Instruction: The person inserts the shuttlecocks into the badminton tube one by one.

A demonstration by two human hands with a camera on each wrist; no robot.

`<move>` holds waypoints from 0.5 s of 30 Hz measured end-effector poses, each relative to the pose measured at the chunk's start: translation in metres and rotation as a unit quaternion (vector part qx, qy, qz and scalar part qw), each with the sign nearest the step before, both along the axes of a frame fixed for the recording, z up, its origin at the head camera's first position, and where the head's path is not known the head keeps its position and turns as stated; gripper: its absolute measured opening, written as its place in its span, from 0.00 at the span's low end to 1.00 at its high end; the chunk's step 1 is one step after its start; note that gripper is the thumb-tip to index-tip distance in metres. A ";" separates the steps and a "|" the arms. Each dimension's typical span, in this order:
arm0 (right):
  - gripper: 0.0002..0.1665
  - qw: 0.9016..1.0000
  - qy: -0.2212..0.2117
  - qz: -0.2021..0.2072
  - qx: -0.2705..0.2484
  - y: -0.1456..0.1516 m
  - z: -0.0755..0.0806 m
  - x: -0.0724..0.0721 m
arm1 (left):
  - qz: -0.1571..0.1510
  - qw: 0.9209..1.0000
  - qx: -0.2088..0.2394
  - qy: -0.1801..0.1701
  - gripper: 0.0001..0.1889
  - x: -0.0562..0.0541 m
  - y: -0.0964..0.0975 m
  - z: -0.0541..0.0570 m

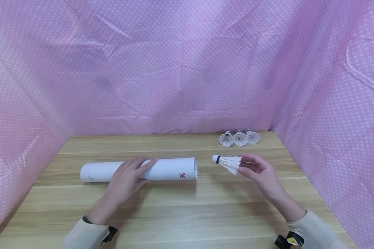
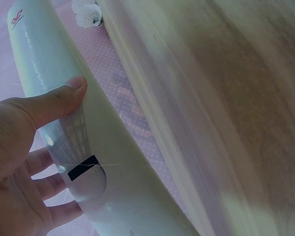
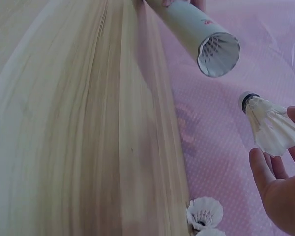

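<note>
The head view shows, largest of all, a pink-purple cloth [image 1: 180,69] with pale dots, hanging in folds behind the work and along both sides. Next in size comes the wooden table [image 1: 180,214], its light grain running left to right.

On the near side of the table's far edge, left of centre, a white tube [image 1: 171,169] lies sideways, its open end facing right; the right wrist view shows white feathers inside that mouth. The left wrist view shows a printed shuttlecock with a black band on the tube's side.

2 light sleeves [image 1: 87,237] reach in from the bottom corners. The left hand [image 1: 127,176] grips the tube near its middle, thumb on the side nearer the open end and fingers around the wall. The right hand [image 1: 261,176] pinches 1 white shuttlecock [image 1: 230,162] by the feathered skirt between thumb and fingers. Its rounded head with a black band points left, towards the tube's open end but apart from it.

Smaller in the view, 3 shuttlecocks [image 1: 240,139] sit side by side near the table's far right corner, skirts towards the person. Smallest is a red mark [image 1: 182,175] on the tube, just beside its open end.
</note>
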State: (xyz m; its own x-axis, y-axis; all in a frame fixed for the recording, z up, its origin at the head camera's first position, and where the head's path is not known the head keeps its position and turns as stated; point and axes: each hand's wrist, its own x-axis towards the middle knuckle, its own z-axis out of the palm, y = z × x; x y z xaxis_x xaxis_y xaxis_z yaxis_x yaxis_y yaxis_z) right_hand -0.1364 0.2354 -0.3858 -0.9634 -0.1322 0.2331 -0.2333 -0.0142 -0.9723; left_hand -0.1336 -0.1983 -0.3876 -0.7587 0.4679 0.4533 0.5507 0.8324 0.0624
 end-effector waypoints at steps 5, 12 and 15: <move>0.24 1.000 0.004 0.028 0.011 -0.012 0.003 0.001 | 0.000 1.000 0.001 0.003 0.45 0.000 0.001 0.001; 0.28 0.998 -0.003 0.064 0.028 -0.028 0.005 0.001 | 0.000 1.000 0.002 0.007 0.45 0.001 0.003 0.003; 0.28 0.997 -0.010 0.073 0.035 -0.036 0.003 0.001 | -0.001 1.000 0.001 0.006 0.44 0.001 0.004 0.004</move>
